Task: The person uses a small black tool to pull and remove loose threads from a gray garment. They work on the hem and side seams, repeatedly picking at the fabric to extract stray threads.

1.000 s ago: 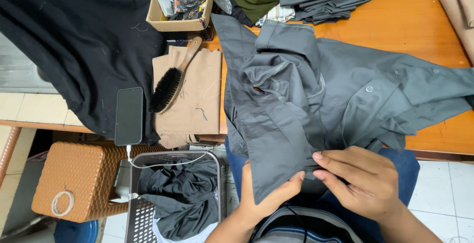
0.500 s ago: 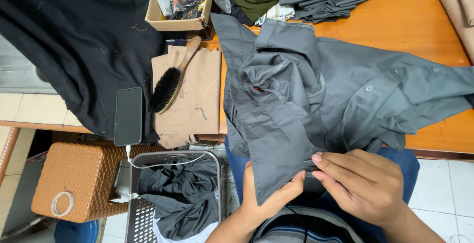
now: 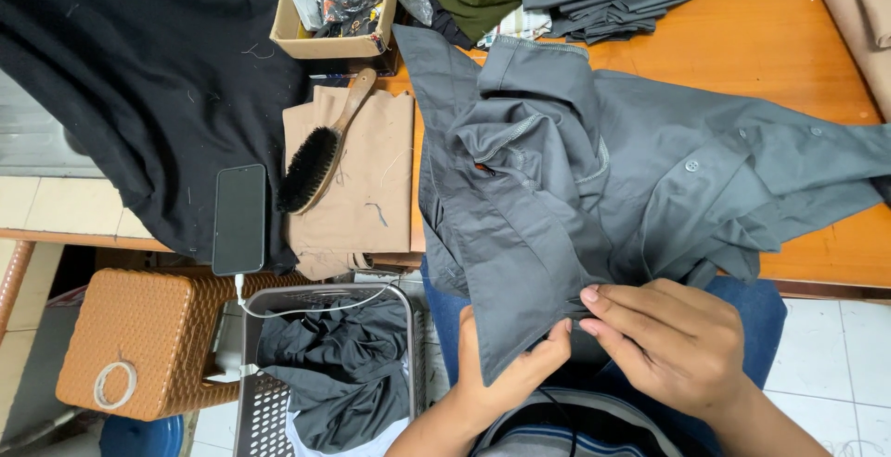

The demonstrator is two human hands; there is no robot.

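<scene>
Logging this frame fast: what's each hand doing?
Left hand: closed, pinching the grey shirt edge.
Right hand: closed, pinching the same edge.

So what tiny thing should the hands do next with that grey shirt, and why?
Probably keep pinching and pull the edge taut. Both the left hand and the right hand grip the grey shirt at its lower edge, fingertips almost meeting, while the cloth above lies rumpled on the wooden table.

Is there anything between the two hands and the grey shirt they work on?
Nothing visible. The left hand and the right hand already pinch the lower edge of the grey shirt directly.
</scene>
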